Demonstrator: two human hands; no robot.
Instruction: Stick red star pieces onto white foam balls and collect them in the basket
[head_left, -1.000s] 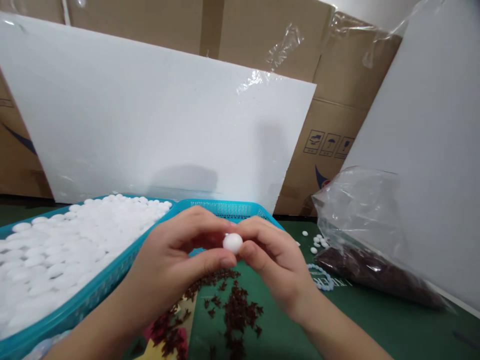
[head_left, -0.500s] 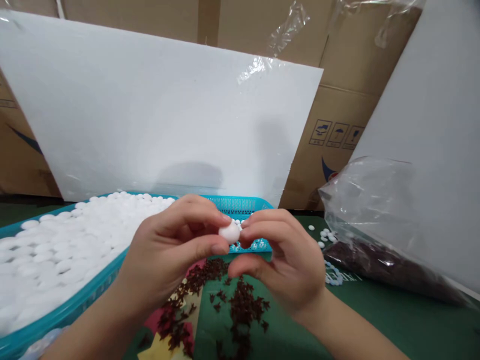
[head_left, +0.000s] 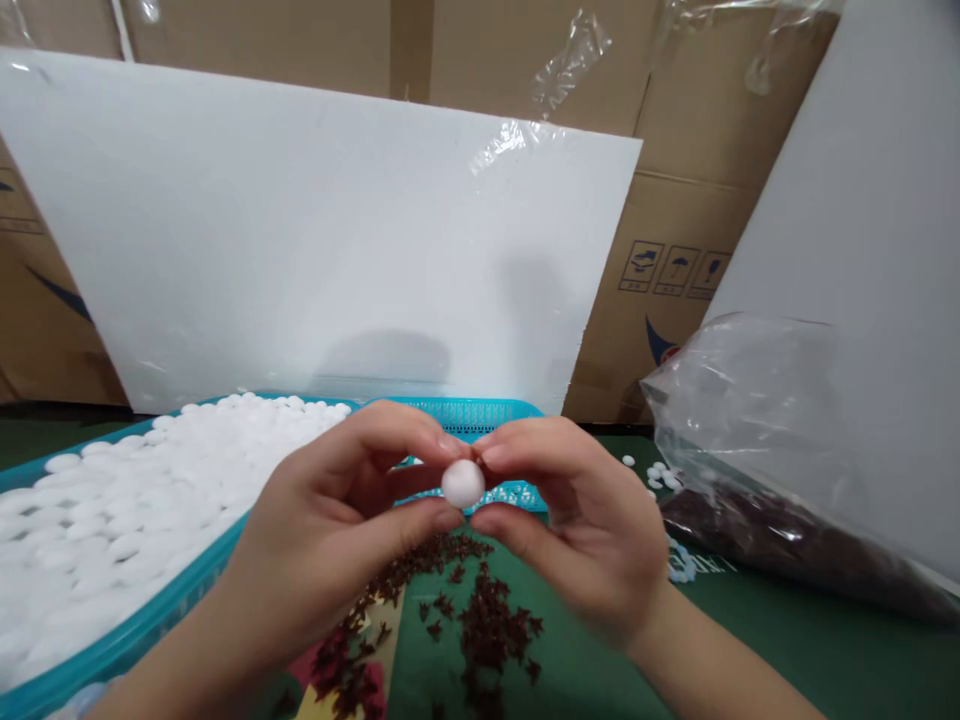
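From the head camera, the left hand [head_left: 330, 540] and right hand [head_left: 585, 530] meet in mid-air above the green tabletop [head_left: 750, 650], both curled, their thumbs and forefingers pinching one small round white ball [head_left: 463, 483] between them. Under the hands lies a scatter of small dark reddish-brown star-shaped pieces [head_left: 480, 620]. To the left sits a turquoise plastic basket [head_left: 172, 600] heaped with white balls. At the right a clear plastic bag [head_left: 780, 470] holds more dark pieces.
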